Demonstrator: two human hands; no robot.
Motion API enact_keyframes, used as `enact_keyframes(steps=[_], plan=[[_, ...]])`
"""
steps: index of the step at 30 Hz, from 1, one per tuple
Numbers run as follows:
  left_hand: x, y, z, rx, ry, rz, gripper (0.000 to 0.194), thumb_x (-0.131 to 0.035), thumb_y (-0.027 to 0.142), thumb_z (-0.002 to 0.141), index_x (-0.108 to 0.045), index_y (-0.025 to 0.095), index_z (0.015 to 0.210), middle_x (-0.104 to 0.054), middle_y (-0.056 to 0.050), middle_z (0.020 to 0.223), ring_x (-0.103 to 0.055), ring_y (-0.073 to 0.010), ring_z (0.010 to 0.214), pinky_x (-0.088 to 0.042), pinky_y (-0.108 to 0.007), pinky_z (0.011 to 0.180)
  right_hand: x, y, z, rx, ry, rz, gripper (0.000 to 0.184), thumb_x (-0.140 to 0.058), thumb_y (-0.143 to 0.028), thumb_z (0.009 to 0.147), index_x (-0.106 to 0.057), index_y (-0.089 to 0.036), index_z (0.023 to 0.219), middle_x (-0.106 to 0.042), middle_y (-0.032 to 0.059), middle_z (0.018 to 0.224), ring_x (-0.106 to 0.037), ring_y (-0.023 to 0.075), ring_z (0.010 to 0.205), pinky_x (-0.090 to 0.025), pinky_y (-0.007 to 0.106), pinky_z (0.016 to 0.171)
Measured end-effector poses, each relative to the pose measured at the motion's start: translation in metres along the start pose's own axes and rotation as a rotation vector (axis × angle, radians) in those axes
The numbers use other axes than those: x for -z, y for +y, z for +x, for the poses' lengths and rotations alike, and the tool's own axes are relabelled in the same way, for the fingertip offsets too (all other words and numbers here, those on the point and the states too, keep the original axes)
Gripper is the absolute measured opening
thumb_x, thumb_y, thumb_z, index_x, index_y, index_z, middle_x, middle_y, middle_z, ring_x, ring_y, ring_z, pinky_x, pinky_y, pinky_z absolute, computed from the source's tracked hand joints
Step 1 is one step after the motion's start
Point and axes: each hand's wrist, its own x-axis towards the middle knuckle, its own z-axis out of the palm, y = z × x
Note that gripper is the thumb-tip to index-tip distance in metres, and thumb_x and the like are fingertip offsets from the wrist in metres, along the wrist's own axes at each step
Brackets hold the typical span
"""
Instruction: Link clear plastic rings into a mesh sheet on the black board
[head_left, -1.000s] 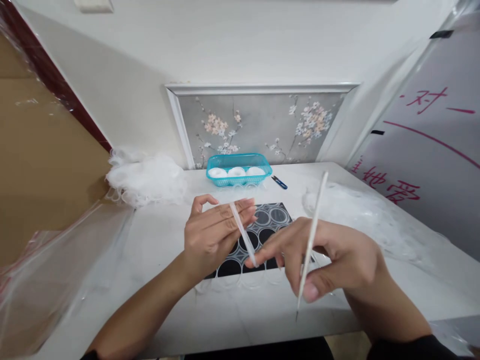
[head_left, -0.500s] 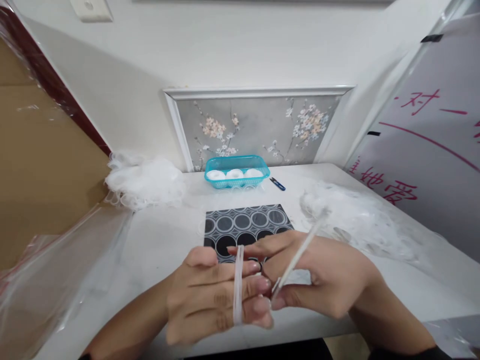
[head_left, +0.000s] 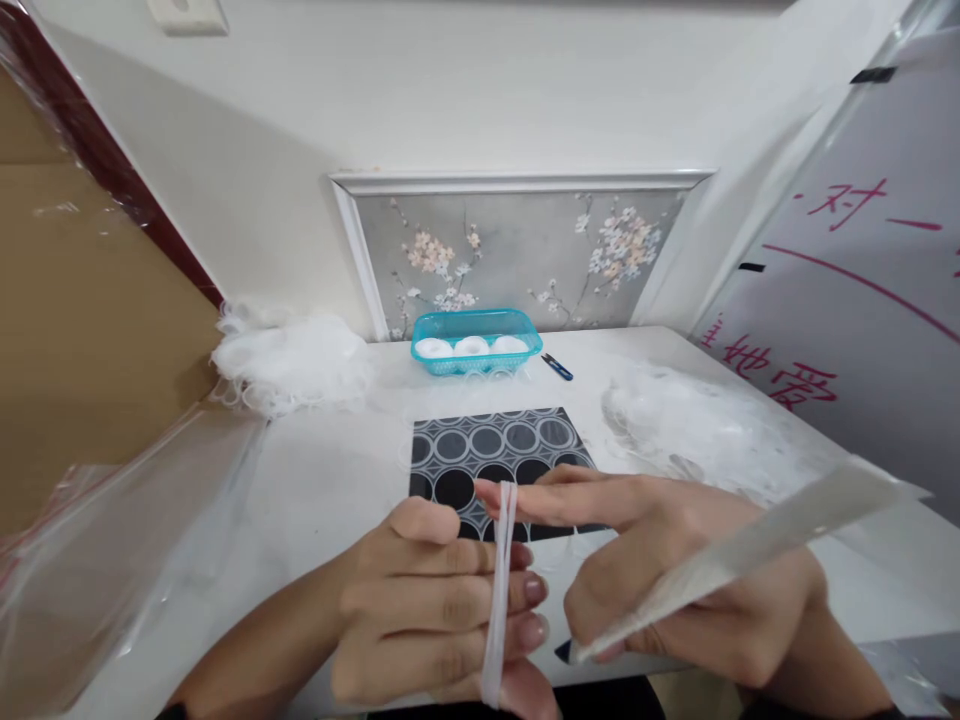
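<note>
Several strands of white elastic band (head_left: 501, 590) are stretched around the fingers of my left hand (head_left: 420, 605), which lie nearly straight with the thumb up. My right hand (head_left: 664, 525) is beside it, its index finger reaching to the band's upper end and touching it. The other right fingers are curled and pinch a long whitish, translucent flat strip (head_left: 772, 545) that slants up to the right. A dark tip shows at the strip's lower end. What this strip is, I cannot make out. Beneath the hands lies a black patterned mat (head_left: 487, 443).
A blue basket (head_left: 476, 318) holding white rings stands by the wall, with blue thread snips (head_left: 557, 367) beside it. Piles of white loops lie at the left (head_left: 296, 365) and right (head_left: 697, 425). Clear plastic bags (head_left: 150, 530) and cardboard (head_left: 90, 290) flank the left side.
My right hand has moved right and down, swinging the whitish strip so that its broad side shows. The elastic band is drawn longer, and its upper end now loops over my right index finger.
</note>
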Motion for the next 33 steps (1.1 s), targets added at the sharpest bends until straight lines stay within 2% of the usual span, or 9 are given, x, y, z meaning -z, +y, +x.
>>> enact_keyframes(steps=[1, 3, 5, 8, 11, 14, 20, 27, 33], plan=[[-0.002, 0.0, 0.005, -0.115, 0.012, -0.015, 0.02, -0.062, 0.038, 0.086, -0.07, 0.023, 0.096, -0.074, 0.003, 0.086, -0.07, -0.0122, 0.071, -0.051, -0.02, 0.072, -0.001, 0.003, 0.002, -0.004, 0.01, 0.016, 0.017, -0.051, -0.014, 0.087, -0.067, -0.02, 0.084, -0.073, 0.0043, 0.082, -0.035, 0.0175, 0.136, -0.033, 0.031, 0.109], [-0.005, -0.003, 0.014, -0.058, 0.237, -0.192, 0.023, -0.061, 0.041, 0.087, -0.069, 0.023, 0.098, -0.074, 0.003, 0.079, -0.068, -0.0127, 0.06, -0.052, -0.026, 0.076, -0.003, 0.01, 0.006, -0.002, 0.046, 0.055, 0.014, -0.052, -0.015, 0.087, -0.065, -0.019, 0.082, -0.072, 0.0047, 0.081, -0.048, 0.018, 0.127, -0.037, 0.03, 0.104], [-0.004, -0.014, 0.02, 0.276, 0.501, -0.47, 0.029, -0.056, 0.051, 0.087, -0.071, 0.027, 0.095, -0.072, 0.002, 0.072, -0.066, -0.014, 0.053, -0.052, -0.032, 0.073, -0.006, 0.017, 0.009, 0.008, 0.107, 0.065, 0.012, -0.053, -0.017, 0.087, -0.064, -0.018, 0.082, -0.072, 0.0047, 0.083, -0.057, 0.0175, 0.115, -0.04, 0.031, 0.101], [0.008, -0.05, 0.022, 0.705, 0.697, -0.767, 0.049, -0.048, 0.064, 0.085, -0.072, 0.022, 0.08, -0.07, -0.002, 0.068, -0.066, -0.0164, 0.059, -0.052, -0.032, 0.065, -0.013, 0.024, 0.008, -0.041, 0.162, -0.014, 0.013, -0.051, -0.017, 0.088, -0.063, -0.018, 0.083, -0.07, 0.0038, 0.084, -0.062, 0.0161, 0.098, -0.043, 0.033, 0.094], [0.029, -0.113, 0.013, 0.818, 0.813, -0.593, 0.053, -0.052, 0.067, 0.078, -0.067, 0.017, 0.071, -0.067, -0.006, 0.068, -0.065, -0.0167, 0.065, -0.049, -0.029, 0.064, -0.023, 0.028, -0.002, -0.137, 0.142, -0.099, 0.015, -0.048, -0.016, 0.088, -0.062, -0.019, 0.083, -0.068, 0.0022, 0.078, -0.061, 0.0149, 0.081, -0.044, 0.033, 0.081], [0.045, -0.182, 0.003, 1.041, 0.528, -0.084, 0.057, -0.046, 0.07, 0.076, -0.064, 0.016, 0.077, -0.068, -0.006, 0.075, -0.064, -0.0144, 0.067, -0.043, -0.023, 0.059, -0.036, 0.044, -0.014, -0.264, 0.12, -0.166, 0.015, -0.049, -0.013, 0.085, -0.062, -0.019, 0.081, -0.067, 0.0017, 0.075, -0.059, 0.0153, 0.075, -0.042, 0.034, 0.077], [0.028, -0.271, 0.018, 1.118, 0.107, 0.064, 0.046, -0.071, 0.058, 0.057, -0.064, 0.013, 0.065, -0.066, -0.004, 0.064, -0.058, -0.0146, 0.056, -0.042, -0.025, 0.057, -0.057, 0.108, -0.032, -0.436, 0.198, -0.143, 0.011, -0.052, -0.016, 0.085, -0.062, -0.019, 0.083, -0.067, 0.0021, 0.083, -0.058, 0.016, 0.08, -0.043, 0.033, 0.078], [-0.023, -0.311, 0.055, 1.092, -0.312, 0.344, 0.028, -0.071, 0.038, 0.076, -0.062, 0.012, 0.068, -0.063, -0.001, 0.069, -0.061, -0.0154, 0.071, -0.047, -0.03, 0.071, -0.06, 0.119, -0.043, -0.485, 0.207, -0.171, 0.012, -0.051, -0.012, 0.083, -0.06, -0.02, 0.08, -0.066, 0.0006, 0.079, -0.057, 0.0148, 0.076, -0.042, 0.03, 0.075], [-0.04, -0.321, 0.065, 1.111, -0.506, 0.523, 0.023, -0.06, 0.035, 0.088, -0.063, 0.012, 0.092, -0.064, -0.005, 0.094, -0.062, -0.0182, 0.089, -0.05, -0.036, 0.081, -0.055, 0.112, -0.045, -0.528, 0.16, -0.244, 0.014, -0.049, -0.012, 0.084, -0.06, -0.019, 0.078, -0.066, 0.0008, 0.079, -0.058, 0.0147, 0.076, -0.04, 0.032, 0.079]])
